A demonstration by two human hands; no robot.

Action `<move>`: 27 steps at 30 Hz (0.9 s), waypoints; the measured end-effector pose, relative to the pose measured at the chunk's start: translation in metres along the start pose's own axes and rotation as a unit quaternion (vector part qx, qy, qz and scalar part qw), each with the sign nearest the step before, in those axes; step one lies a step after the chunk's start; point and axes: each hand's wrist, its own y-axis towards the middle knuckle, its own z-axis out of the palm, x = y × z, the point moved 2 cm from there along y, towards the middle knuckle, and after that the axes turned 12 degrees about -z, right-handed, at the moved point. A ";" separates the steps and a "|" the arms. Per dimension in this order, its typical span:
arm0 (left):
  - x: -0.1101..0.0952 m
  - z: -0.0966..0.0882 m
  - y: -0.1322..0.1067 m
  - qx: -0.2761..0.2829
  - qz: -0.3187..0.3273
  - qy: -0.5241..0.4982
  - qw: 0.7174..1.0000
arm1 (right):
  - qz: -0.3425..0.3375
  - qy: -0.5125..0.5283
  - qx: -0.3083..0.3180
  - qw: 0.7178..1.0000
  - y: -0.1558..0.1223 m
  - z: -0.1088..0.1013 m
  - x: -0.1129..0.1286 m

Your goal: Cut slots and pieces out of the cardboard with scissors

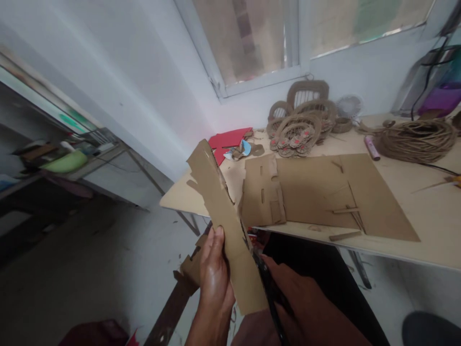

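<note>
My left hand grips a long brown cardboard strip by its left edge, thumb on the front face. The strip stands tilted, its far end ragged and torn. My right hand is closed around black-handled scissors, whose blades meet the strip's right edge and are partly hidden there. Beyond my hands, a cardboard sheet lies on the table, with a smaller slotted cardboard piece at its left end. Several thin cardboard offcuts rest on the sheet.
On the wooden table are a rope coil, a pink tube, woven rope pieces and red paper. A stool-like wooden frame stands below left. A cluttered side table is farther left.
</note>
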 end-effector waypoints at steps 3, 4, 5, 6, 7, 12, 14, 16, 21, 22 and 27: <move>0.001 0.005 -0.006 0.018 0.012 0.027 0.999 | -0.025 0.019 -0.020 0.999 -0.006 0.004 -0.009; 0.001 0.006 -0.007 0.023 0.018 0.036 0.999 | -0.031 0.021 -0.030 0.999 -0.007 0.004 -0.011; 0.000 0.008 -0.008 0.028 0.024 0.042 0.998 | -0.033 0.024 -0.039 0.998 -0.009 0.004 -0.013; 0.000 0.009 -0.008 0.037 0.027 0.048 0.998 | -0.030 0.027 -0.049 0.998 -0.009 0.003 -0.015; 0.000 0.010 -0.008 0.047 0.027 0.052 0.997 | -0.024 0.033 -0.055 0.998 -0.010 0.003 -0.016; -0.002 0.011 -0.008 0.083 0.019 0.054 0.995 | -0.027 0.059 -0.061 0.996 -0.012 0.002 -0.018; -0.002 0.010 -0.009 0.085 0.021 0.063 0.994 | -0.032 0.056 -0.065 0.996 -0.012 0.003 -0.019; -0.003 0.010 -0.009 0.088 0.023 0.069 0.993 | -0.026 0.059 -0.071 0.995 -0.011 0.003 -0.018; -0.003 0.010 -0.007 0.095 0.028 0.066 0.993 | -0.016 0.074 -0.082 0.994 -0.004 0.002 -0.012; -0.003 0.010 -0.005 0.094 0.030 0.069 0.993 | -0.009 0.075 -0.087 0.993 -0.004 0.002 -0.011; -0.001 0.006 -0.001 0.124 0.030 0.079 0.989 | 0.009 0.108 -0.122 0.987 -0.004 0.001 -0.008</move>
